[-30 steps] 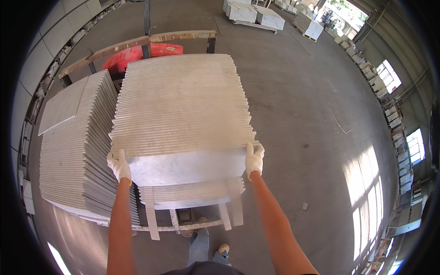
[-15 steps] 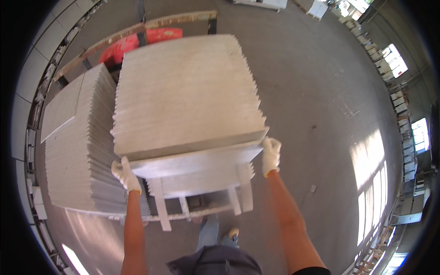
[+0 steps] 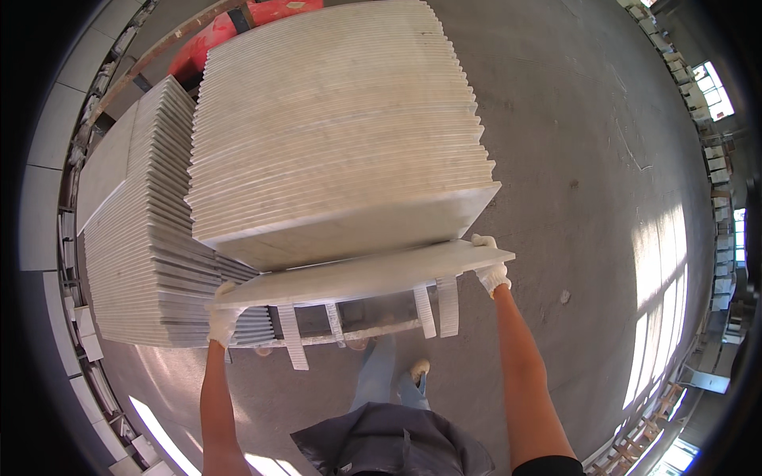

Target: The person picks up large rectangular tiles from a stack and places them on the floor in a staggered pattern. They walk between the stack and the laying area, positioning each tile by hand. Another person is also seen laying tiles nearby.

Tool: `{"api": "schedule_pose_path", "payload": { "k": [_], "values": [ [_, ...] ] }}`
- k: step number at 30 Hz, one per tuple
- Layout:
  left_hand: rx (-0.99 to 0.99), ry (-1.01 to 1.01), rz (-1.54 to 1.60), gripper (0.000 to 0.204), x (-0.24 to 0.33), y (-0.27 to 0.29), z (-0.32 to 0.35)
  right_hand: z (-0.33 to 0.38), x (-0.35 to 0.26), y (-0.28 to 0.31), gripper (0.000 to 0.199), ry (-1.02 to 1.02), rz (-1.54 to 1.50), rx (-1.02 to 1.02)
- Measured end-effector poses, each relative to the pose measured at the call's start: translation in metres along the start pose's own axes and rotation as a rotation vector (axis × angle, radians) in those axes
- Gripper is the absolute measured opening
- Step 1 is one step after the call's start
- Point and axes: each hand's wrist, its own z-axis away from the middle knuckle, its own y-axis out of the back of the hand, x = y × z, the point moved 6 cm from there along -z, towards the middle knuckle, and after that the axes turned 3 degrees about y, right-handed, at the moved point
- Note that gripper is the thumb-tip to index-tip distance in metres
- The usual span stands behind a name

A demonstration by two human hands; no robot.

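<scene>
Pale stone slab (image 3: 365, 274) is between the two gloved hands, in front of the big stack (image 3: 325, 135) and above the light strips (image 3: 292, 337) that stick out toward the person. The left hand (image 3: 223, 313) grips its left end, although part of the fingers is hidden. The right hand (image 3: 493, 274) is closed around the slab near its right corner, with fingers showing at the far edge and the palm lower. The slab is tilted, with one broad face turned upward; whether its far edge touches the stack, I cannot tell.

For handling it well, I would advise to share the weight equally between both hands and to move them at one speed, so that the slab does not twist. Such a thin plate is probably heavy and brittle, so its corners should not knock against the stack, and the feet (image 3: 419, 369) should stay out from under it.

The material looks like marble, whitish with soft grey-beige shading. The slab is a long flat rectangle with straight edges. In the big stack, many similar plates stand closely one behind another, and their uneven ends make a saw-like border. The second stack (image 3: 119, 254), at the left, has the same ribbed look. The concrete floor (image 3: 571, 159) is grey and scuffed.
</scene>
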Motion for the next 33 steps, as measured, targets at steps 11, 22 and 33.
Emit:
{"api": "schedule_pose_path", "payload": {
  "k": [11, 22, 33],
  "values": [
    [-0.052, 0.106, 0.309, 0.025, 0.015, -0.019, 0.014, 0.039, -0.029, 0.034, 0.034, -0.087, 0.394, -0.182],
    [-0.368, 0.39, 0.207, 0.038, 0.179, -0.113, 0.103, 0.291, 0.104, 0.202, 0.067, -0.549, 0.021, 0.1],
    [-1.151, 0.099, 0.284, 0.049, 0.385, -0.312, 0.377, 0.742, 0.301, 0.326, 0.065, -0.693, -0.096, 0.73]
  ]
}}
